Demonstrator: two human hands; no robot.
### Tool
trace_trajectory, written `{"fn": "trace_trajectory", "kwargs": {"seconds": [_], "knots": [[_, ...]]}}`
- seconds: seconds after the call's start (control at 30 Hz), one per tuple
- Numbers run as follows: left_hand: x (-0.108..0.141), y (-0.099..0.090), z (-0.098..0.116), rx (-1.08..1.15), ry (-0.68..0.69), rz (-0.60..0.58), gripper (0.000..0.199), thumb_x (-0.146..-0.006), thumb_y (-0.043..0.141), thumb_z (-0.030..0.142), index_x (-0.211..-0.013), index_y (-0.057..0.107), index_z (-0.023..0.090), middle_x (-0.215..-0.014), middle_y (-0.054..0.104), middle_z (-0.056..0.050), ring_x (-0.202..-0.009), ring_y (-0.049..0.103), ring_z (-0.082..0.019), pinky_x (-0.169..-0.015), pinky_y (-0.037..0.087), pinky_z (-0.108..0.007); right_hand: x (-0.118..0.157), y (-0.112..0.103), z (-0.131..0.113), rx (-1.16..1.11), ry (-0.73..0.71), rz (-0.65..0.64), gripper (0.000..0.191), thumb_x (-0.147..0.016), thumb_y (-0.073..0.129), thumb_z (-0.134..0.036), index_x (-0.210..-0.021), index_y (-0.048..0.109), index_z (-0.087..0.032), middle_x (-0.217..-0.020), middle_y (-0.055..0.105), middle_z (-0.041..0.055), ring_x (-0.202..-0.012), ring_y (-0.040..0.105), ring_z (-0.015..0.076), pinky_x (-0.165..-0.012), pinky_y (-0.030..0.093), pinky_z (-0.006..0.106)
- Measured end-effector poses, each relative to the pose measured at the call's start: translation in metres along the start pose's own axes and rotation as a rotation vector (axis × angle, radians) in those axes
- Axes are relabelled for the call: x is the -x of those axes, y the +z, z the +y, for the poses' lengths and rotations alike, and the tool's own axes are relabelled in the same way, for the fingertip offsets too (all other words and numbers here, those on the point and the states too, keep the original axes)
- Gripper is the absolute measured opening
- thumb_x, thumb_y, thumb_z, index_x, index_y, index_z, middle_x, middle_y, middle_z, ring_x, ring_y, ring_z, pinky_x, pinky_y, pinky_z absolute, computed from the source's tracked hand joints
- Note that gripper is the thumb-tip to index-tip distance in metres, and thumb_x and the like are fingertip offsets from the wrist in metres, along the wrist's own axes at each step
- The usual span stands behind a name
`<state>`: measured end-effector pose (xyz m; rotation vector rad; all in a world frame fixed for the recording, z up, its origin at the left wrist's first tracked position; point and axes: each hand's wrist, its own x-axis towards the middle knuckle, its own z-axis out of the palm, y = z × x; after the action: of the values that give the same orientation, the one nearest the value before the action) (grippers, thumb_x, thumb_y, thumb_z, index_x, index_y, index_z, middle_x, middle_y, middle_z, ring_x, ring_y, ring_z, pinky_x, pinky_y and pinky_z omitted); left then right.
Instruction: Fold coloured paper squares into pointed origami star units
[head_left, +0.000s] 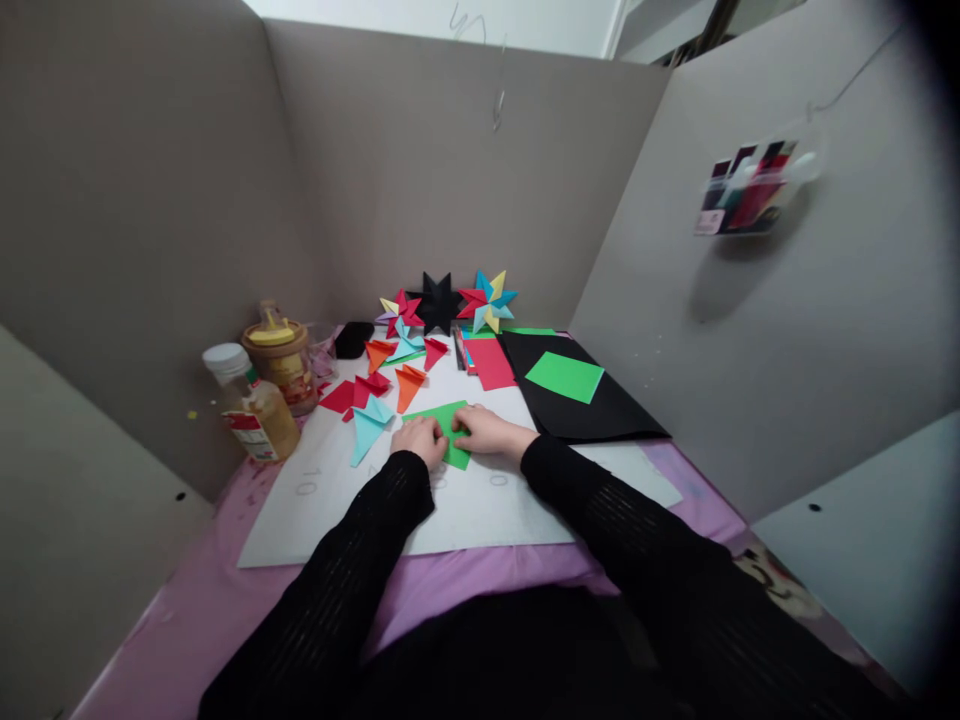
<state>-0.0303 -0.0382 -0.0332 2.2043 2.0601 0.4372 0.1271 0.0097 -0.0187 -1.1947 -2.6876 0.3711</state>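
The folding looks partway along: a black star (437, 303), a multicoloured star (490, 302) and a smaller red one stand finished-looking at the back of the bench (480, 565), and folded pieces, such as the light-blue piece (370, 428) and orange piece (409, 385), lie in front. The green paper (457, 456) lies on the white sheet (352, 525) between the left hand (421, 440) and right hand (484, 432), seemingly lacking those shapes. Each grip is narrow, fingers curled over the paper; whether either pinches it, I cannot tell. Another green sheet (566, 376) remains flat on the black sheet (529, 390).
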Motion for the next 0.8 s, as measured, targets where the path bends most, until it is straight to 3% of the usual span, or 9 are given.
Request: {"fn": "trace_trajectory", "kwargs": {"seconds": [0.17,0.33,0.8], "knots": [[-0.001,0.001,-0.001,-0.012,-0.003,-0.001,0.015,-0.076,0.048,0.033,-0.080,0.058,0.023,-0.090,0.061,-0.005,-0.089,0.055,-0.023,-0.074,0.043,-0.033,-0.015,-0.001,0.001,0.011,0.077,-0.089,0.012,-0.070,0.058,-0.024,-0.075,0.065,-0.016,-0.075,0.065,0.0045,-0.074,0.055,0.0178,-0.066,0.039,0.025],[-0.003,0.002,-0.001,-0.011,-0.007,-0.008,0.015,-0.076,0.047,0.031,-0.080,0.059,0.023,-0.090,0.062,-0.005,-0.088,0.056,-0.023,-0.072,0.043,-0.033,-0.018,0.001,0.001,0.018,0.133,-0.116,0.015,-0.070,0.054,-0.023,-0.077,0.065,-0.016,-0.075,0.066,0.0045,-0.069,0.057,0.0168,-0.060,0.039,0.023],[-0.005,0.001,0.000,0.011,-0.032,-0.019,0.015,-0.074,0.049,0.032,-0.075,0.061,0.024,-0.087,0.062,-0.004,-0.087,0.057,-0.023,-0.073,0.044,-0.032,-0.019,0.000,-0.006,0.037,0.211,-0.122,0.018,-0.071,0.052,-0.023,-0.079,0.067,-0.018,-0.083,0.068,0.0065,-0.076,0.058,0.0192,-0.063,0.040,0.025]]}}
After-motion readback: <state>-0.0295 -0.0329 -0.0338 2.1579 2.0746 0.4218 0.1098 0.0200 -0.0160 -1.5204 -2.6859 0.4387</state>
